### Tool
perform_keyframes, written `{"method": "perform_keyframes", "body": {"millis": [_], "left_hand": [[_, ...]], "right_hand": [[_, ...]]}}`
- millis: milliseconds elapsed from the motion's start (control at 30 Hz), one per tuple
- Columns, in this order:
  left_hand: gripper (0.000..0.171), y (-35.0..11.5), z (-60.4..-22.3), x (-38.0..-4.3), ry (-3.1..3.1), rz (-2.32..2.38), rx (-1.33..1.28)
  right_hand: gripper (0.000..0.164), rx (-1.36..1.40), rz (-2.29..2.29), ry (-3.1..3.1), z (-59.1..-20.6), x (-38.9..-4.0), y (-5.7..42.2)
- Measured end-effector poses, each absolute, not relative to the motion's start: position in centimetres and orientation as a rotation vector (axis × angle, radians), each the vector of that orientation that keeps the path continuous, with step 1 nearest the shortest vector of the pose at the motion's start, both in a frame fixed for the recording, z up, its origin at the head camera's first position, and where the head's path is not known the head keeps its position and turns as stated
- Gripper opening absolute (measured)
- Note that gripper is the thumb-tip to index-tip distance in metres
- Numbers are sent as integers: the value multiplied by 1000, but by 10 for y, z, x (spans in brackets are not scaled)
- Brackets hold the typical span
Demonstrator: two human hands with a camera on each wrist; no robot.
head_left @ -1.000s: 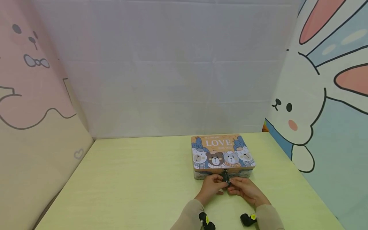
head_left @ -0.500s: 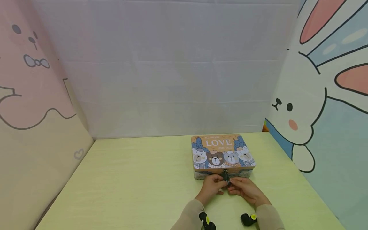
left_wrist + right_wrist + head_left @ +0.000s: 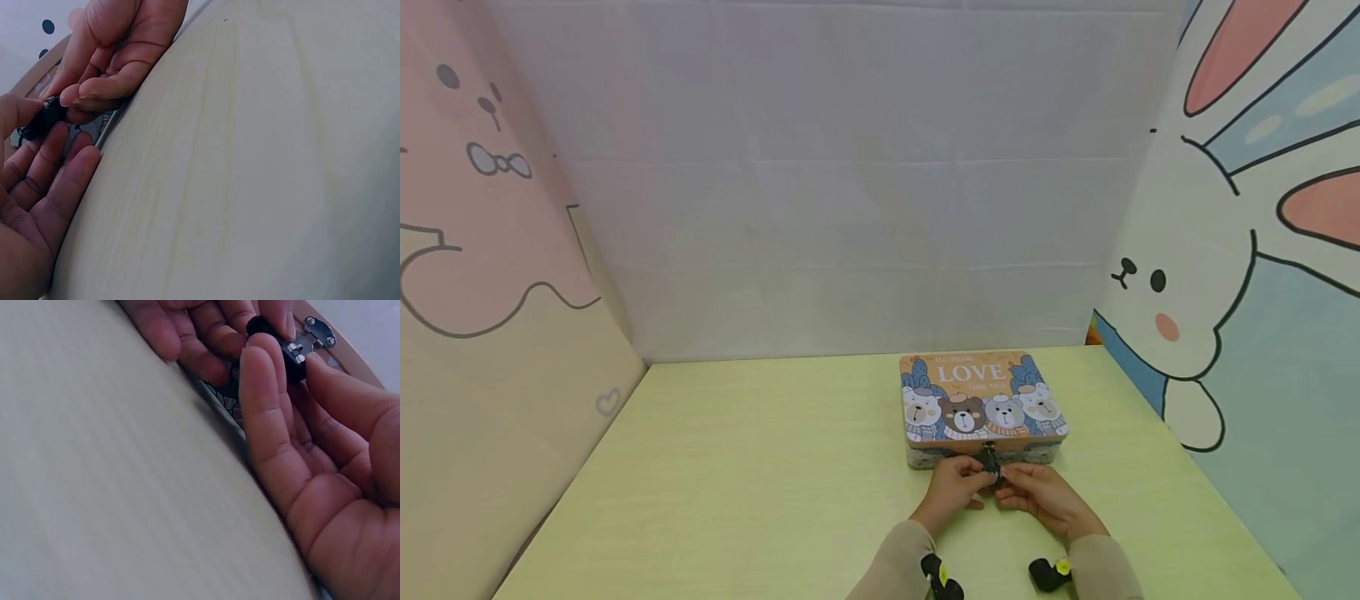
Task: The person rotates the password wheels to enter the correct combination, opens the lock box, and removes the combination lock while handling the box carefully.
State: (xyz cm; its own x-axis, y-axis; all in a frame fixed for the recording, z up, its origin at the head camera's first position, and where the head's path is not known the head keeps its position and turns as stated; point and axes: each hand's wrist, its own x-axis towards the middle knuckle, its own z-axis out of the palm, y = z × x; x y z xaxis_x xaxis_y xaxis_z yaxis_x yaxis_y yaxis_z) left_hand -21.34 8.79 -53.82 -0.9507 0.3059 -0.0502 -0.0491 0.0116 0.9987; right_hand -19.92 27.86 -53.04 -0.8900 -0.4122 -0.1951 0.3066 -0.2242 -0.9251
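A tin box point(image 3: 973, 400) with a "LOVE" lid and cartoon bears lies closed near the back right of the table. At its front clasp point(image 3: 320, 331), a small black padlock point(image 3: 294, 365) with silver metal parts hangs in front of the box wall. My left hand point(image 3: 953, 492) pinches the padlock from the left, thumb against its body. From the other side my right hand point(image 3: 1041, 498) pinches it between thumb and fingers. Both hands partly cover the lock, and in the left wrist view only a dark bit of the padlock point(image 3: 47, 119) shows between the fingers.
The pale yellow-green table point(image 3: 760, 467) spreads widely left of the box. A plain white backdrop point(image 3: 850, 183) stands behind, with cartoon-printed side panels point(image 3: 1285, 400). Black wrist devices point(image 3: 1048, 575) sit by both beige sleeves point(image 3: 1101, 567).
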Motion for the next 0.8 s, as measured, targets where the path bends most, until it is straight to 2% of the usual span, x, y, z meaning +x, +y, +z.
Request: {"method": "perform_keyframes", "body": {"millis": [800], "left_hand": [[22,89,-537,-212,2052,2028,247]], "right_hand": [[19,-136,-2156,1599,-530,-198,279]]}}
